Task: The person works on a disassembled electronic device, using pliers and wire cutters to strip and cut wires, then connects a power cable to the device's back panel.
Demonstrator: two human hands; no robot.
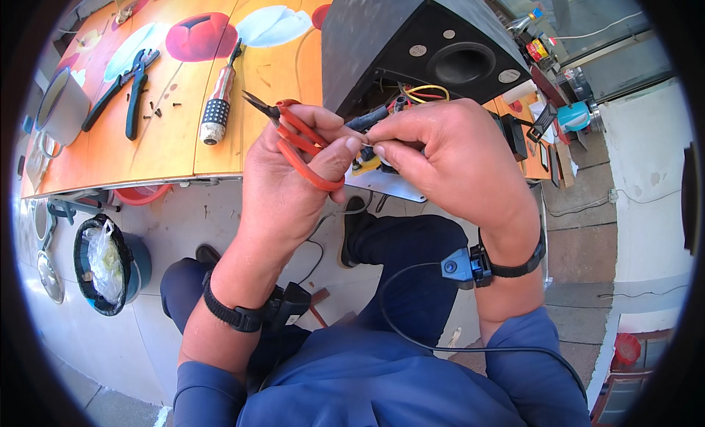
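Observation:
My left hand point(297, 159) is closed around red-handled pliers point(301, 137), their dark pointed jaws aimed up and to the left. Its thumb and forefinger also pinch at a thin wire point(367, 143). Fingertip to fingertip with it, my right hand point(448, 152) is closed in a pinch on the same wire; most of the wire is covered by fingers. Just beyond both hands stands a dark speaker cabinet point(374, 41) with an opening low on its front. Yellow and dark wires point(428, 91) come out of that opening.
On the painted wooden table point(176, 159) lie a screwdriver point(218, 107), wire strippers point(134, 93) and several small screws point(153, 113). A grey-white mug point(62, 107) stands at the left edge. Below is a lined bin point(110, 265). A cable point(440, 348) runs from my right wrist strap.

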